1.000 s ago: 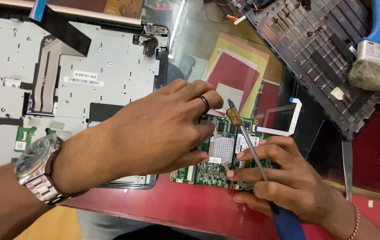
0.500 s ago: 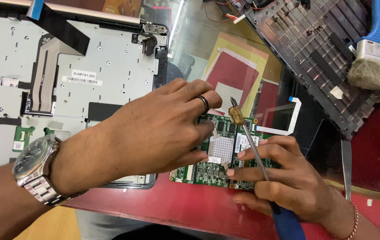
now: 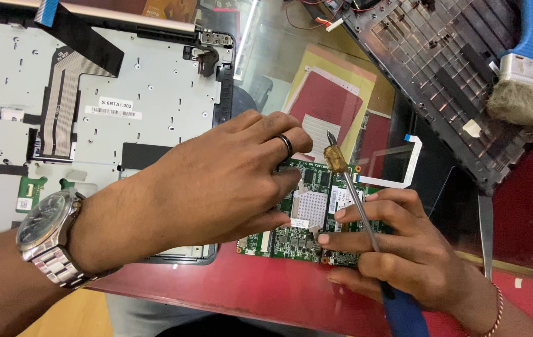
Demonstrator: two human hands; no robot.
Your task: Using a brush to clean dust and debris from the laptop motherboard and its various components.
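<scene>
right hand [image 3: 403, 256]: grip closed around a screwdriver [image 3: 357, 206], blue handle low at the near edge, metal shaft slanting up and left, amber collar and tip above the far edge of the board. fingertips of this hand rest on the green circuit board [image 3: 307, 218].
left hand [image 3: 216, 181]: fingers spread and bent, pressing down on the left part of the same board; black ring on one finger, metal wristwatch [image 3: 48, 234] on the wrist; holds nothing.
green circuit board: lies flat on the red worktop [image 3: 266, 293], near centre, between the two hands, just right of the opened laptop base.
opened laptop base [image 3: 92, 106]: grey, far left, with flat ribbon cable.
black laptop cover [image 3: 447, 68]: far right, ribbed inside facing up.
brush [image 3: 528, 81]: blue handle, pale bristles, resting on the cover at far right.
white-and-blue flat cable [image 3: 403, 168]: just beyond the board.
</scene>
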